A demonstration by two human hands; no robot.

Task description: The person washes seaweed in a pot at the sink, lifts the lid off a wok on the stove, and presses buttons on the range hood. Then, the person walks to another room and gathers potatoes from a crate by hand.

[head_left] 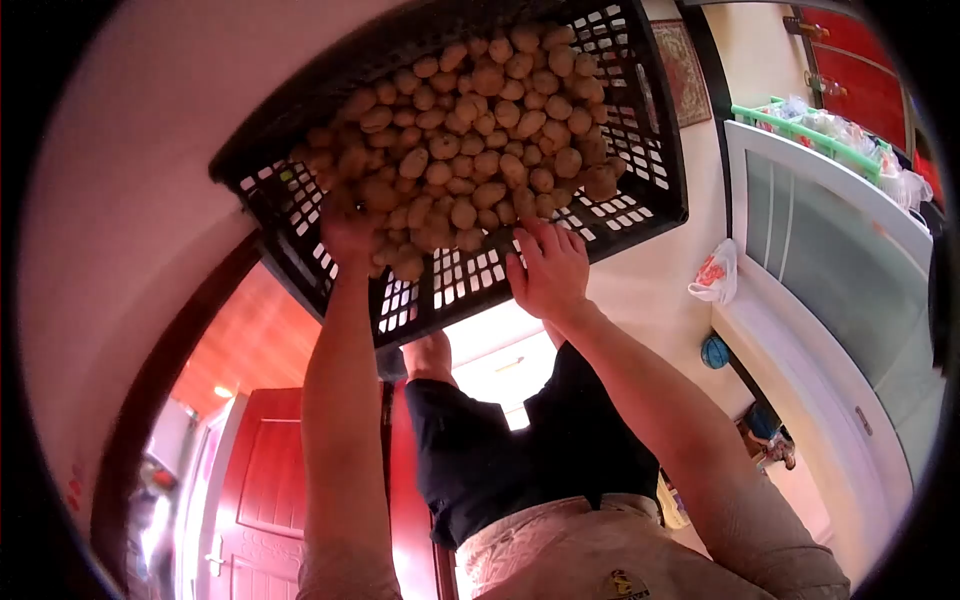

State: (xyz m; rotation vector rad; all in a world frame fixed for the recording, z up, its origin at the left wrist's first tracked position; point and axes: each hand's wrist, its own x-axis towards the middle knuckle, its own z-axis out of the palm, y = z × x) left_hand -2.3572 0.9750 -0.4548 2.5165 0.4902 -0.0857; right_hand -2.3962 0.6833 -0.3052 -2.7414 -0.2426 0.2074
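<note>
A black plastic crate (660,130) with slotted walls holds a heap of small brown potatoes (470,140). My left hand (350,230) reaches over the crate's near left side among the potatoes. Its fingers are in shadow and partly hidden, so a hold on a potato cannot be made out. At the near wall, my right hand (552,268) lies with its thumb apart from the fingers. Its fingertips are close to the nearest potatoes, and I see nothing held in it.
Below the crate are my legs in black shorts (490,450). To the right stands a white-framed glass panel (830,250), with a green basket (800,135) of bags above it. A white plastic bag (716,272) and a blue ball (714,351) are nearby. A red door (265,480) is lower left.
</note>
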